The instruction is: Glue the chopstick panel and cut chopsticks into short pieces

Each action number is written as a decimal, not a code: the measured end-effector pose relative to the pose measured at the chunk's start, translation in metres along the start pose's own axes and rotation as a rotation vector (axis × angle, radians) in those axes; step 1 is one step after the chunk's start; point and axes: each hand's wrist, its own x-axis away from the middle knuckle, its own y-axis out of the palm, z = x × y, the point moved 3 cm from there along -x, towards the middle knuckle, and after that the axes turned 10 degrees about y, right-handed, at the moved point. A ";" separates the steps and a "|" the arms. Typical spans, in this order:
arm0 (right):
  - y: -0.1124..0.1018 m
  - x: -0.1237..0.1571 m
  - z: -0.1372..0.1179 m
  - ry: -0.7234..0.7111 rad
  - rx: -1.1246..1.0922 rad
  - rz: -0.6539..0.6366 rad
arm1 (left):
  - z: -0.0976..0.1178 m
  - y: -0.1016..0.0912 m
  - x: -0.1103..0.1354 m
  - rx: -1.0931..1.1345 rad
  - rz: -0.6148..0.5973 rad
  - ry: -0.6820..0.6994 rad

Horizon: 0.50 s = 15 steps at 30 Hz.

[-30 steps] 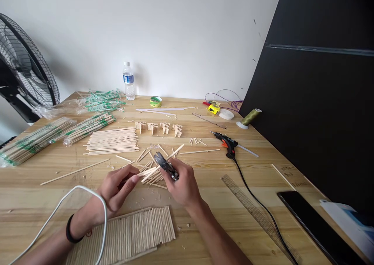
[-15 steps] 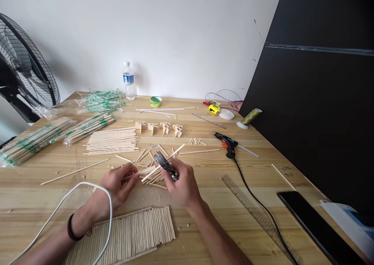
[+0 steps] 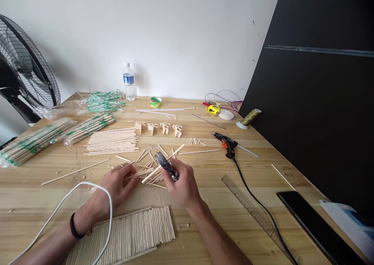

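My right hand (image 3: 183,182) is closed around a pair of dark metal pliers (image 3: 167,166). A pale wooden stick (image 3: 151,175) runs slantwise by the jaws; whether they grip it cannot be made out. Just to the left, my left hand (image 3: 116,184) curls its fingers on a few short wooden sticks (image 3: 142,172), partly hidden by the fingers. Under and behind both hands lies a loose heap of cut sticks (image 3: 150,160). Closer to me, a flat panel of sticks laid side by side (image 3: 140,230) rests on the table, partly under my left forearm.
A white cable (image 3: 83,183) loops over my left forearm. Right of my hands lie a glue gun (image 3: 229,143), a clear ruler (image 3: 248,202) and a black phone (image 3: 315,226). Behind are a row of sticks (image 3: 112,141), small stick assemblies (image 3: 152,128) and a water bottle (image 3: 128,82).
My left hand's fingers have shifted slightly on the short sticks, with the thumb and index finger a little further apart. My right hand and the pliers look unmoved.
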 end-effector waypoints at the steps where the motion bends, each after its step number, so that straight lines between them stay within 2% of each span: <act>1: 0.000 0.000 0.000 0.003 0.002 0.005 | -0.001 0.001 0.000 -0.008 -0.005 -0.005; 8: 0.000 0.001 0.003 0.022 0.007 0.002 | -0.003 0.003 0.002 -0.020 0.000 0.010; 15: 0.001 0.001 0.004 0.032 0.000 -0.004 | -0.006 0.008 0.001 -0.055 0.016 0.087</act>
